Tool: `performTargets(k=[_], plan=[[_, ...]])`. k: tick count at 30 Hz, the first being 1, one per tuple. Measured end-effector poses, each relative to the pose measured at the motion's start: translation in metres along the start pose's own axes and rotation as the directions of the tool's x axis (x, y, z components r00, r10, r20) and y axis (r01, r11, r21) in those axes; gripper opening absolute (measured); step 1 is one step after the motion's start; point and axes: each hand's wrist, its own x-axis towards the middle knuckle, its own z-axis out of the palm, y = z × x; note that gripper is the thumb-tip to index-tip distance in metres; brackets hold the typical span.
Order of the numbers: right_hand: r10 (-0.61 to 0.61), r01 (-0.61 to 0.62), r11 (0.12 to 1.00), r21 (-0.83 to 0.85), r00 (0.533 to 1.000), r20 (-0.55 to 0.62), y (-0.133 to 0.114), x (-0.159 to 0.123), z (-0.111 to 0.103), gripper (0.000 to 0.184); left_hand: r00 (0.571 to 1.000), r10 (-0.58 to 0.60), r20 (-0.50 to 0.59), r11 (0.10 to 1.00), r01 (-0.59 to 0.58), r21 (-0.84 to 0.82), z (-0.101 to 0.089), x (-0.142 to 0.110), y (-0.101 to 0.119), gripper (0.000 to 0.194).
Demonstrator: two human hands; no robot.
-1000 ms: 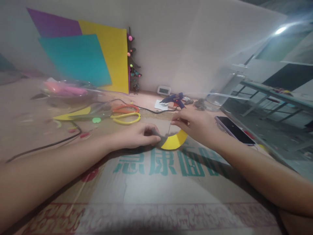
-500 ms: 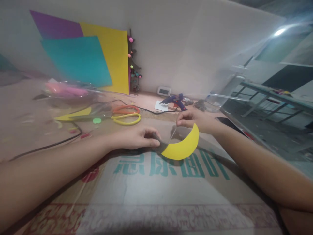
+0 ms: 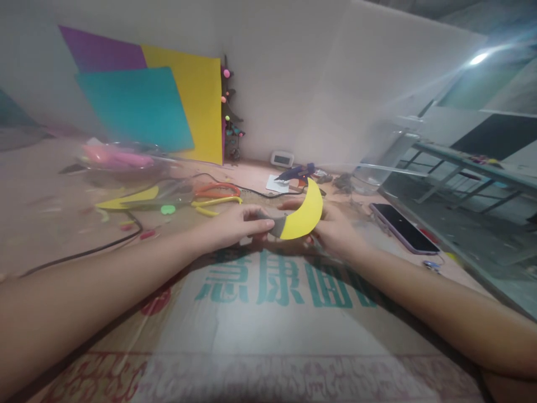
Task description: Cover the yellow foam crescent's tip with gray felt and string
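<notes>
A dark-blue plastic glue gun [image 3: 295, 173] lies behind, its handle partly covered by the flat, smooth yellow crescent [image 3: 309, 215], which is above the printed brown cardboard [image 3: 260, 333]. The left hand [image 3: 230, 226] pinches its shaded end. The right hand [image 3: 335, 226] is behind it; I cannot tell its fingers' grip. A transparent container [image 3: 156, 148] holds pink pieces [image 3: 115, 158].

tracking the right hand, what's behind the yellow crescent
Behind the crescent is the right hand, partly showing past its outer edge; farther back, the glue gun. The covered parts of both can't be seen.
</notes>
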Motion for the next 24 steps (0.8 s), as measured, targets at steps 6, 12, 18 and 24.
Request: performTargets(k=[6, 12, 18, 24], plan=[[0.139, -0.137, 0.987, 0.081, 0.99, -0.019, 0.0057, -0.0024, 0.0091, 0.034, 1.0, 0.001, 0.0, 0.999, -0.001, 0.046, 0.0005, 0.0008, -0.002, 0.034], [0.088, -0.1, 0.986, -0.131, 0.992, -0.09, 0.0006, -0.0016, 0.0064, 0.018, 0.999, 0.032, 0.02, 0.999, -0.032, 0.024, -0.0003, 0.0031, -0.0052, 0.03], [0.014, -0.027, 0.975, -0.219, 0.998, -0.06, -0.0012, -0.0011, 0.006, 0.018, 0.997, 0.042, 0.069, 0.998, -0.045, 0.038, -0.0001, 0.0048, -0.0075, 0.033], [0.043, -0.049, 0.971, -0.235, 0.999, -0.032, -0.0002, -0.0018, 0.0081, 0.019, 0.998, 0.032, 0.047, 0.998, -0.035, 0.057, -0.0002, 0.0047, -0.0081, 0.032]])
